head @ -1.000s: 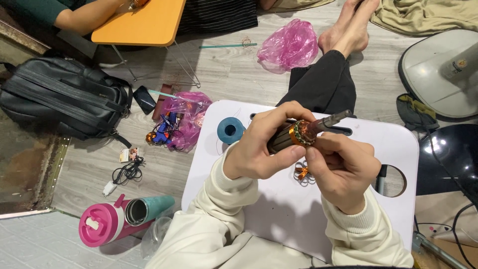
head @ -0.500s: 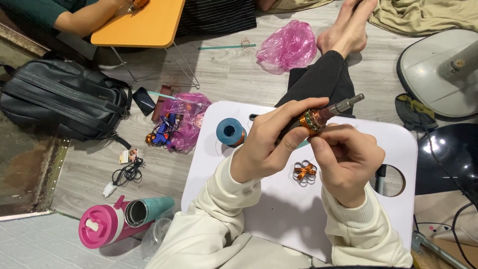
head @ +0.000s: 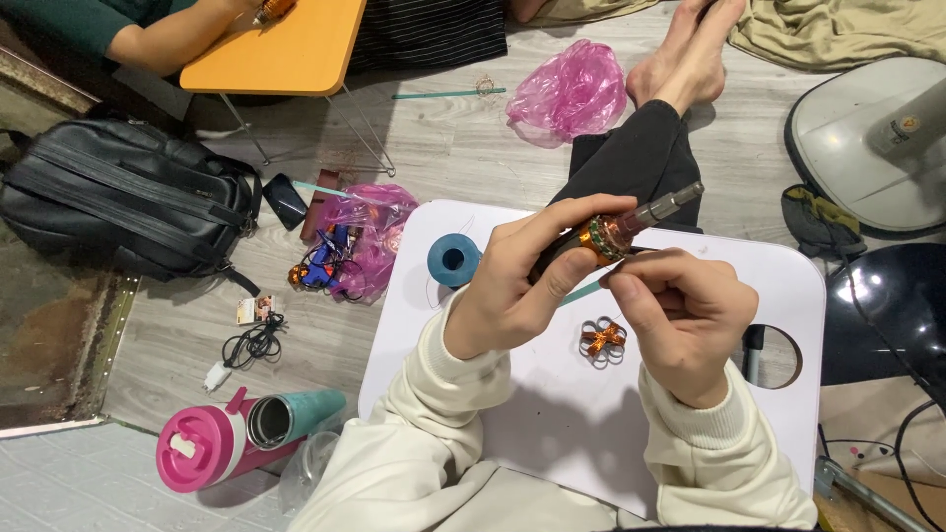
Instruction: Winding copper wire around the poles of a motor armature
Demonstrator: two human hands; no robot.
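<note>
Both hands have risen a little since the earlier frames and drifted apart along the rod, so the orange coil that lay half hidden under the fingers now sits bare on the table. The left hand (head: 512, 296) is closed around a dark rod (head: 616, 232), thumb along its underside, holding it tilted with its metal tip (head: 680, 200) pointing up and away to the right; that angle turns the wound band of copper wire (head: 603, 236) near the middle toward the camera, where it can be watched. The right hand (head: 680, 315) is curled with its fingertips pinched just below that band, touching or nearly touching it. I judge it holds a fine wire, but no strand is plainly visible, so I cannot tell what, if anything, is in the pinch.

Just under the right hand lies the small orange coil (head: 602, 338), flat on the white table (head: 473, 394), within easy reach. A blue spool (head: 454, 260) stands near the table's left edge, beside the left wrist, set where thread could feed toward the rod. A round cut-out (head: 778, 357) shows at the table's right side.

Farther out on the floor, a pink bag of small parts (head: 360, 241) lies left of the table, a black bag (head: 118, 212) beyond it, and a pink bottle (head: 212, 453) on its side near the left sleeve. An orange table (head: 281, 44) at the top belongs to another person.
</note>
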